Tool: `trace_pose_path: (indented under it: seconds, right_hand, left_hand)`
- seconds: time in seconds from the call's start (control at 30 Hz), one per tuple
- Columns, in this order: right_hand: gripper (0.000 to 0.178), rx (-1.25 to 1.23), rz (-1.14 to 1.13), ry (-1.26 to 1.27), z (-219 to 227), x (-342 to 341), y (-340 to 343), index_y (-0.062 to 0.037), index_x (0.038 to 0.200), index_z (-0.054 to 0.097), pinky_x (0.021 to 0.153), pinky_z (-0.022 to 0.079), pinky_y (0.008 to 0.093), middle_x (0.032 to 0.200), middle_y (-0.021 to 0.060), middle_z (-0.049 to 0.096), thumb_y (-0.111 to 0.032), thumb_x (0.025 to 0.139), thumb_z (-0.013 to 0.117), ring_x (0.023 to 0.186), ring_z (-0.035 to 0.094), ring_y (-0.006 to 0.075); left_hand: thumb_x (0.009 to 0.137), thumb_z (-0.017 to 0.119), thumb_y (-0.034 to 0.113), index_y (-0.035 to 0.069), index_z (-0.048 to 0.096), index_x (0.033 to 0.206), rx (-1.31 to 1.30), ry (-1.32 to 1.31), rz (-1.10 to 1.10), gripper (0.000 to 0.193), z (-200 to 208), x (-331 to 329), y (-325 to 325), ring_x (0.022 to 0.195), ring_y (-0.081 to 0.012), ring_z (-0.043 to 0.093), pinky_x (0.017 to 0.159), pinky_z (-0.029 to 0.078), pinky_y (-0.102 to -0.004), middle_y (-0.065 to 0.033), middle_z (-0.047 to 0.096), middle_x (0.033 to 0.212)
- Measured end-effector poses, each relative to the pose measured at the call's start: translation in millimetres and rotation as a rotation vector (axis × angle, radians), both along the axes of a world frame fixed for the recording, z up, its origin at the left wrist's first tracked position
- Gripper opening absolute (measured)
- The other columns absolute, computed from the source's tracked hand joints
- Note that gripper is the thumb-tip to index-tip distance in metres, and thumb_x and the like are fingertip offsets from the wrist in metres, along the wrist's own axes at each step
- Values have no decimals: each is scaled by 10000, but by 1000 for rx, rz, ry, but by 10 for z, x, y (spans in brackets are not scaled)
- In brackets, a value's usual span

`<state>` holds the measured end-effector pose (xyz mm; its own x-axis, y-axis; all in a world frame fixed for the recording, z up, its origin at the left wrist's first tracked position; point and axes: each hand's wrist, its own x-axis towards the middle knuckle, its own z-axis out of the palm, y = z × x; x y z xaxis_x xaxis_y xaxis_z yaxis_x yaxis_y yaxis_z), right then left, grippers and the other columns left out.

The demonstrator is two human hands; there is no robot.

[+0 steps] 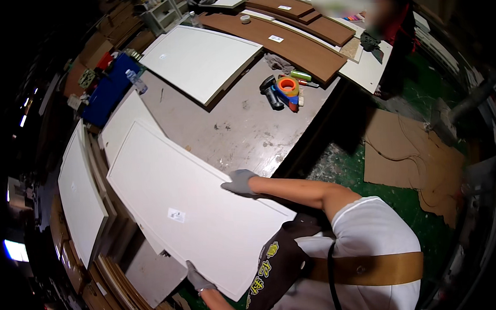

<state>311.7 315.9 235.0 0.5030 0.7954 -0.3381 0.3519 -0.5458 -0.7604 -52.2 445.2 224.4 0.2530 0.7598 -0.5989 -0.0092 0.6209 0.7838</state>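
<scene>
the floor (402,199) is green, scuffed and flecked with pale marks, and a torn brown cardboard sheet (396,155) lies flat on it at the right. a broad grey worktop (241,124), stained and scratched, fills the middle — a small grey shelf (164,14) stands past its far left end. darkness surrounds everything — one bluish-white light (16,251) glows far left.

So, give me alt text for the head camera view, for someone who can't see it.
A person's gray-gloved left hand and right hand grip opposite long edges of a large white panel at a worktable. Beyond, a second white panel, brown panels and an orange tape roll lie on the worktable.
</scene>
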Motion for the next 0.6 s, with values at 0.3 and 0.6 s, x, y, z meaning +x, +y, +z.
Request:
trace_pose_path:
  seconds: [0.3, 0.6]
  right_hand:
    - [421, 249, 10, -169, 72, 444, 261, -94, 1100, 637, 871, 473, 416, 1013, 168, 665, -418, 852, 537, 974, 620, 339]
    - [486, 329, -1053, -143, -1006, 2183, -1391, -51, 1213, 566, 949, 447, 375, 1177, 178, 604, -353, 836, 622, 1103, 572, 320]
  left_hand:
    - [946, 459, 417, -23, 522, 1228, 502, 1370, -594, 526, 400, 196, 1340, 997, -372, 593, 857, 491, -446, -221, 549, 1245]
    - [934, 524, 319, -35, 488, 1249, 1039, 1236, -303, 476, -34, 9, 1126, 1153, -370, 503, 969, 432, -435, -225, 484, 1283]
